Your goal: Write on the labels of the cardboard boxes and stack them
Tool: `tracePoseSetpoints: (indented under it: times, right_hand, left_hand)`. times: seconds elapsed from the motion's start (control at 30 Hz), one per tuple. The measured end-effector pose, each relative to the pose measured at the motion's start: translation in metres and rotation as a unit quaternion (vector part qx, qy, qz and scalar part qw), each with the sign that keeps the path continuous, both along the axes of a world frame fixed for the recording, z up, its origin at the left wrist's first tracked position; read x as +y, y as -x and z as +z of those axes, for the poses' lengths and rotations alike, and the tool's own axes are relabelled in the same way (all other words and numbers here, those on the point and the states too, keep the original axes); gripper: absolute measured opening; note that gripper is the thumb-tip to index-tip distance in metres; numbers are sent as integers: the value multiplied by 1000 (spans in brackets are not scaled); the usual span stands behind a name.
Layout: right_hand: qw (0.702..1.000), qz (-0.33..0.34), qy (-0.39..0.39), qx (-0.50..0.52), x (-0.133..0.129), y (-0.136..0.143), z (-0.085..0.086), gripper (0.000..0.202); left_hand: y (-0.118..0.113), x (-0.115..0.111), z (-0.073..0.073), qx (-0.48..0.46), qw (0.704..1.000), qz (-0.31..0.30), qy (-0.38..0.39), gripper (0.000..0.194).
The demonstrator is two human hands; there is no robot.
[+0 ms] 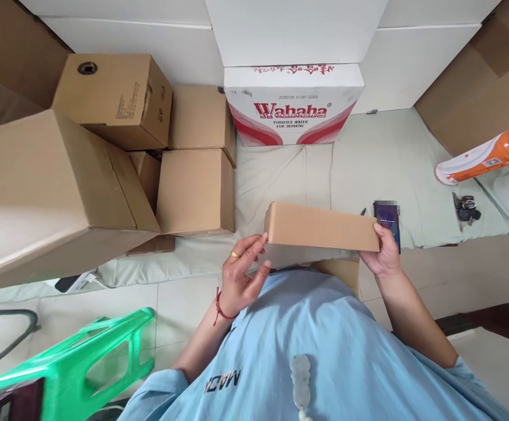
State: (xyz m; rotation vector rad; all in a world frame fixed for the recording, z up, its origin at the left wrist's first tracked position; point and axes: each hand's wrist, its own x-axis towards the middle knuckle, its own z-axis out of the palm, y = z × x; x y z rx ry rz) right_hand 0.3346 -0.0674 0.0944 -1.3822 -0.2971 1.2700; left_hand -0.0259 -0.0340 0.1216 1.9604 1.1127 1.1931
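Observation:
A long, narrow brown cardboard box (322,228) is held up in front of my body, near the front edge of the cloth-covered surface. My right hand (385,251) grips its right end, the thumb on top and the other fingers underneath, mostly hidden. At the opposite end my left hand (243,275) is open, its fingertips touching the box's left corner and the thumb spread away. I wear a ring and a red cord on the left hand and wrist. Just behind my right hand lies a phone (388,219), partly covered by it.
Several cardboard boxes (195,190) are stacked on the left, with a large carton (30,193) nearest. A white and red Wahaba-style water carton, printed "Wahaha" (293,108), stands at the back. Keys (467,210) and an orange bottle (491,153) lie right. A green stool (74,356) stands below left.

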Motion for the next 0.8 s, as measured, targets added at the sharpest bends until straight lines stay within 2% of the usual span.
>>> tracePoseSetpoints:
  times: [0.07, 0.13, 0.2, 0.27, 0.4, 0.53, 0.6, 0.8]
  right_hand:
    - [999, -35, -12, 15, 1, 0, 0, 36]
    - [998, -44, -21, 32, 2, -1, 2, 37]
    - [998, -40, -35, 37, 4, -1, 4, 38]
    - [998, -23, -50, 33, 5, -2, 6, 43]
    - [998, 19, -60, 10, 7, -4, 8, 52]
    - [997, 34, -72, -24, 8, -5, 7, 50]
    - [996, 38, -73, -37, 9, -3, 6, 50]
    - [989, 81, -89, -87, 9, 5, 13, 53]
  left_hand:
    - [-2, -2, 21, 46, 994, -50, -85, 72]
    - [-5, -1, 38, 75, 984, -67, -147, 80]
    - [-8, 0, 48, 90, 977, -69, -181, 80]
    - [-9, 0, 51, 103, 973, -59, -198, 77]
    - [-9, -6, 47, 139, 972, -6, -190, 65]
    - [-7, -12, 41, 88, 990, -25, -109, 41]
    - [-6, -12, 38, 60, 996, -15, -59, 38]
    - [-4, 2, 20, 26, 990, 118, 69, 17]
